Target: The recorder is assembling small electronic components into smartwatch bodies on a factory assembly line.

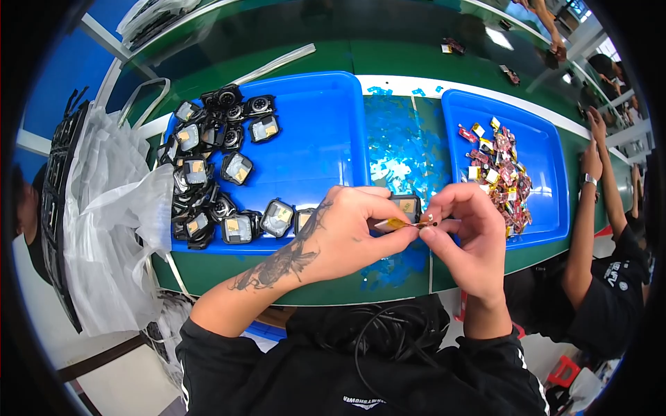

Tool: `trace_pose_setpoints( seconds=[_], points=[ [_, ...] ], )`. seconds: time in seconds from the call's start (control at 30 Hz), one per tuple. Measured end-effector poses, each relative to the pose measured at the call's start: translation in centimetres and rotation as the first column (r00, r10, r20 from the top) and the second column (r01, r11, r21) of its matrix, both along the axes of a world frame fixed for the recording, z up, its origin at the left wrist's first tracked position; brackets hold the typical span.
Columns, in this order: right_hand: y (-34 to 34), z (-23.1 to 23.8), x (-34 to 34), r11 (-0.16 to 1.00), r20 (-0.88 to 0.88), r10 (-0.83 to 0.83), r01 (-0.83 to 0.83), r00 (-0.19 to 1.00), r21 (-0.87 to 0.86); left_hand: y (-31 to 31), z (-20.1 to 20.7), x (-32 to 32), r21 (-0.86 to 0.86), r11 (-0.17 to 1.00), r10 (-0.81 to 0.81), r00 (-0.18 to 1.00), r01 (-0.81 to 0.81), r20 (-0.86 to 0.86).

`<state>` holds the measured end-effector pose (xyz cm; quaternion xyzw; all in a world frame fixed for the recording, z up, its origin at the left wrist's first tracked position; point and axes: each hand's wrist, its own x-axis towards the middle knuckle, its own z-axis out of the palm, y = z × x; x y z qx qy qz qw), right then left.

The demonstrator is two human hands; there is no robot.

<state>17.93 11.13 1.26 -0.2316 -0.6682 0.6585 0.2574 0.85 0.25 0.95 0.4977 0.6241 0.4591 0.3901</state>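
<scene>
Pinched between my two hands is a small battery-and-circuit-board assembly (392, 224), with yellow tape on its silvery battery end and thin leads toward the right. My left hand (357, 232) is closed, thumb and forefinger on the battery end. My right hand (473, 232) grips the small board end with thumb and fingertips, its other fingers curled. Just behind my fingers a square black watch case (406, 205) lies on the table, partly covered by my left hand. Several similar watch cases (277, 218) with clear film lie in the blue tray (316, 132) left of my hands.
At right, a smaller blue tray (548, 166) holds a heap of battery-and-board assemblies (510, 177). Blue film scraps (399, 139) cover the mat between trays. Beyond runs a green belt (402, 52) carrying a few assemblies. White plastic bags (111, 222) hang at left; a co-worker's arms (586, 208) reach in at right.
</scene>
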Motion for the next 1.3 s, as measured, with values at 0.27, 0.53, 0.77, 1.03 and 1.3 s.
trace_pose_setpoints(
  seconds=[0.27,0.53,0.77,1.03,1.3],
  points=[
    [-0.6,-2.1,-0.6,0.976,-0.112,-0.189,0.199,0.975,0.084,0.1,-0.5,0.7,0.095,0.995,-0.026,0.953,-0.003,0.303],
    [-0.5,-2.3,-1.0,0.949,-0.114,-0.204,0.225,0.972,0.221,0.5,-1.4,1.4,0.166,0.983,0.002,0.917,-0.075,0.399],
    [-1.2,-1.6,-2.0,0.962,0.035,-0.163,0.151,0.986,0.226,0.1,-0.6,1.4,0.028,0.989,0.111,0.861,-0.144,0.496],
    [5.1,1.3,-4.4,0.992,0.077,0.045,-0.053,0.996,0.115,-0.6,2.1,-4.2,0.106,0.986,0.165,0.615,-0.132,-0.771],
    [21.7,-4.2,-17.7,0.928,0.433,-0.218,0.048,0.875,0.37,-7.0,-0.4,-9.9,0.034,0.916,0.11,0.17,-0.399,-0.979]
  ],
)
